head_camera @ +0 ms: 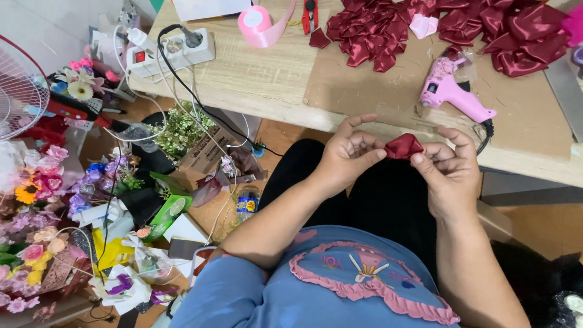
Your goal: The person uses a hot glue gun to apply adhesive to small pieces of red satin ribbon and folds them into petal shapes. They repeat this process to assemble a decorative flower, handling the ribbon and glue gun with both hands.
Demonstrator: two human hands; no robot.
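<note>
Evidently both hands pinched one folded dark red satin petal [404, 146] between them, left hand [349, 159] and right hand [448, 171] clasping opposite ends. Beyond that grip lay a pink glue gun [452, 91]; slippery satin might have unfolded if either pinch had loosened.

Both forearms bare, reaching forward from blue sleeves and converging in front of the torso. Left hand [351, 153]: palm turned inward, thumb raised, fingers curled, tips pinching one side of a small folded piece of dark red satin ribbon [404, 146]. Right hand [448, 171]: wrist bent slightly, index finger arched over, thumb and fingertips pinching the ribbon's other side. Hands near each other, not touching.
</note>
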